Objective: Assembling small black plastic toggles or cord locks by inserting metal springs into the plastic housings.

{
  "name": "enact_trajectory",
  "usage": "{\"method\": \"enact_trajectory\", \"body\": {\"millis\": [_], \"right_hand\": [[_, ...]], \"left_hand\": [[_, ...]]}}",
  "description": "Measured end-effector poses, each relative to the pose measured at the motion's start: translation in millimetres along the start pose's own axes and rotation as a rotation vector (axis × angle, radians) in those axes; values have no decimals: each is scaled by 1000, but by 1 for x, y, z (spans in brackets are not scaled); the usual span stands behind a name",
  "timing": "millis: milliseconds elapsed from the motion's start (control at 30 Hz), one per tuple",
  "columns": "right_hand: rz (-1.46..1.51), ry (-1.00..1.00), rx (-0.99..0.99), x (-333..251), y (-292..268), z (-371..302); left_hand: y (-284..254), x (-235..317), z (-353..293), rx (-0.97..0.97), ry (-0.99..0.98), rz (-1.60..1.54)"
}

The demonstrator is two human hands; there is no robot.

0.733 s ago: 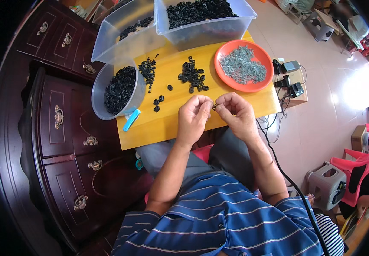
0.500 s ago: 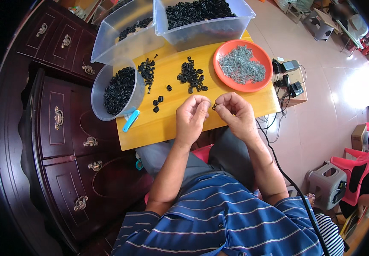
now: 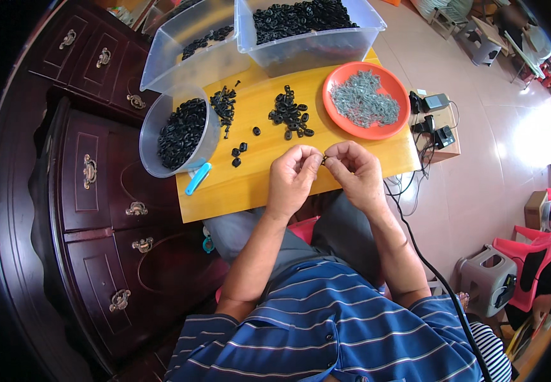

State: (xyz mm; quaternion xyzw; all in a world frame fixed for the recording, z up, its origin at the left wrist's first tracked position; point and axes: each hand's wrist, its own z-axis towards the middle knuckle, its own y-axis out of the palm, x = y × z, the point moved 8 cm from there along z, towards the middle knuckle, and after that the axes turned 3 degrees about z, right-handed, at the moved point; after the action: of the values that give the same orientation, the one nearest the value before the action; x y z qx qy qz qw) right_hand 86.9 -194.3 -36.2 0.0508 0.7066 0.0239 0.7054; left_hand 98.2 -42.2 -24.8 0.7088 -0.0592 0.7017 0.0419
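Observation:
Close together over the near edge of the yellow table, my two hands meet at the fingertips. A small black part sits between them, mostly covered by fingers. My right hand pinches it with thumb and forefinger. From the other side, the closed thumb and forefinger of my left hand press against it. Beyond my hands lies a loose pile of small oval black plastic pieces. A few single pieces rest to the left of it. An orange-red plate holds many thin silvery metal pins.
A round clear tub of black pieces stands at the left, with a blue-handled cutter beside it. Black screw-like pieces lie near the tub. Two clear bins fill the far side. Adapters with cables sit at right.
My left fingertips have come in against the small black part, closing the slight gap between the hands. The whole view has shifted slightly.

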Motion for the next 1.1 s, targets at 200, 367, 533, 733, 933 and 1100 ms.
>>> {"method": "enact_trajectory", "body": {"millis": [200, 367, 533, 733, 933, 1100], "right_hand": [[-125, -67, 24, -5, 0, 0], [-129, -55, 22, -9, 1, 0], [-105, -24, 11, -6, 0, -1], [12, 3, 23, -3, 1, 0], [101, 68, -29, -1, 1, 0], [198, 116, -39, -2, -2, 2]], "left_hand": [[-2, -2, -4, 29, -46, 4], [1, -11, -10, 36, -78, -103], [0, -12, -8, 29, -75, -119], [0, -13, -6, 19, -80, -92], [0, -11, -6, 6, -105, -103], [-41, -27, 10, 233, 139, 192]]}}
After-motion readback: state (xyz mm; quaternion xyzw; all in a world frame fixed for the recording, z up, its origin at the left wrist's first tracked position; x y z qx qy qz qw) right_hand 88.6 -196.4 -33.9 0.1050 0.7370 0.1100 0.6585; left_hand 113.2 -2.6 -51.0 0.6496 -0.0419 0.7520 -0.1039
